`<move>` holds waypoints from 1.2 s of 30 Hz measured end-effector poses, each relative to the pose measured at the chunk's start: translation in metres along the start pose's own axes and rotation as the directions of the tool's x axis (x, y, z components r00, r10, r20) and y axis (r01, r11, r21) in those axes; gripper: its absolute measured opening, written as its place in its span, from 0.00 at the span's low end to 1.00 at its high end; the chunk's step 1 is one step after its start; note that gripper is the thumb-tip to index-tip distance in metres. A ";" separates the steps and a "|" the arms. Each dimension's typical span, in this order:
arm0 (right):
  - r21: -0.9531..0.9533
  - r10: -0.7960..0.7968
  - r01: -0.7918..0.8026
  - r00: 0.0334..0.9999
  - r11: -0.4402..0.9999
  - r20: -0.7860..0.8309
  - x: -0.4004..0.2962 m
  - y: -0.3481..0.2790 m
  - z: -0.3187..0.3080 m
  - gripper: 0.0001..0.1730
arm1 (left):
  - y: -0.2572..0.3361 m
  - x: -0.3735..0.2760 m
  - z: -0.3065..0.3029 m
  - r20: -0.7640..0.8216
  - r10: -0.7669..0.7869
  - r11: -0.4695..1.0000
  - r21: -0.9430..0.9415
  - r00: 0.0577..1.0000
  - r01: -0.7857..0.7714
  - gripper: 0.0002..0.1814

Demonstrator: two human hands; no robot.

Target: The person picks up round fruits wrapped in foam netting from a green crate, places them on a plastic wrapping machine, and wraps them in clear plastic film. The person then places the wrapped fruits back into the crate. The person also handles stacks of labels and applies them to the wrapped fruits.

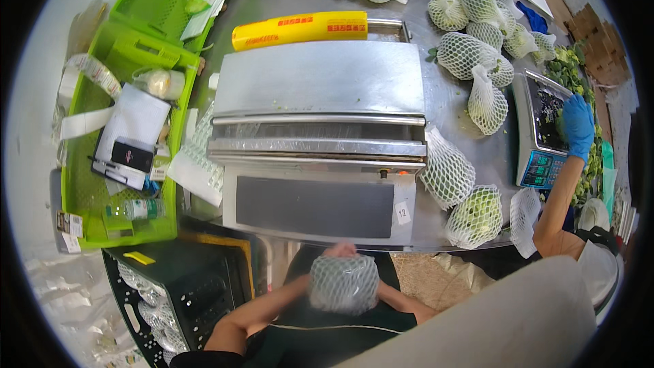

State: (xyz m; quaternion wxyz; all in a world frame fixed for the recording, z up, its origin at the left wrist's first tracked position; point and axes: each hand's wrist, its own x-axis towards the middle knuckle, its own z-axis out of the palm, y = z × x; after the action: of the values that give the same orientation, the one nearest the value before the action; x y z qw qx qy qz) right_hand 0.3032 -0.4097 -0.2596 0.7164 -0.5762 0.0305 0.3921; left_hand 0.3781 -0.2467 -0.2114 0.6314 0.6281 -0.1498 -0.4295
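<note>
Close to my body, just below the table edge, I hold a produce piece in white foam netting (343, 283) with glossy clear film over it. My left hand (305, 283) is on its left side and my right hand (382, 292) on its right. Most of both hands is hidden behind the bundle. Some blurred fingers show above it; which hand they belong to I cannot tell. Ahead stands a film wrapping machine (319, 76) with a dark flat plate (314, 207) nearest me. A yellow roll of film (301, 29) lies at its back.
Netted green vegetables (475, 217) line the machine's right side, with several more behind. A co-worker's blue-gloved hand (578, 125) is over a digital scale (526, 107). Green crates (82, 163) stand left, holding papers, a phone and a bottle. A dark crate (204, 286) stands low left.
</note>
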 end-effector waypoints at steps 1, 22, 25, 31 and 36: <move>0.001 0.024 -0.024 0.997 1.000 0.069 -0.013 -0.011 -0.013 0.21 | 0.024 0.007 0.001 0.065 0.019 0.998 -0.063 0.998 -0.015 0.23; -0.253 0.165 0.019 0.711 0.967 0.683 0.068 -0.243 0.276 0.31 | 0.086 -0.452 0.037 -0.963 0.240 0.913 0.181 0.121 -0.365 0.13; -0.296 0.271 -0.050 0.570 0.954 0.776 0.065 -0.242 0.361 0.31 | 0.042 -0.566 0.046 -0.900 0.426 0.615 0.215 -0.090 0.759 0.37; -0.730 0.760 -0.215 0.118 0.648 0.640 0.040 -0.147 0.556 0.33 | -0.091 -0.644 0.043 -0.997 -0.045 0.296 0.054 0.070 0.954 0.40; -0.745 0.752 -0.137 -0.005 0.653 0.659 0.068 -0.077 0.611 0.40 | -0.082 -0.671 0.026 -0.964 0.163 0.618 0.266 0.210 0.740 0.40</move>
State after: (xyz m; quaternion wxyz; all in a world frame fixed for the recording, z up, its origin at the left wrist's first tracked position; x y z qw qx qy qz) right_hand 0.1462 0.1428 -0.0276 0.2187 -0.3023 -0.3299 0.8672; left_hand -0.0637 0.2395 -0.0478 0.1854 0.9525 0.2414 0.0031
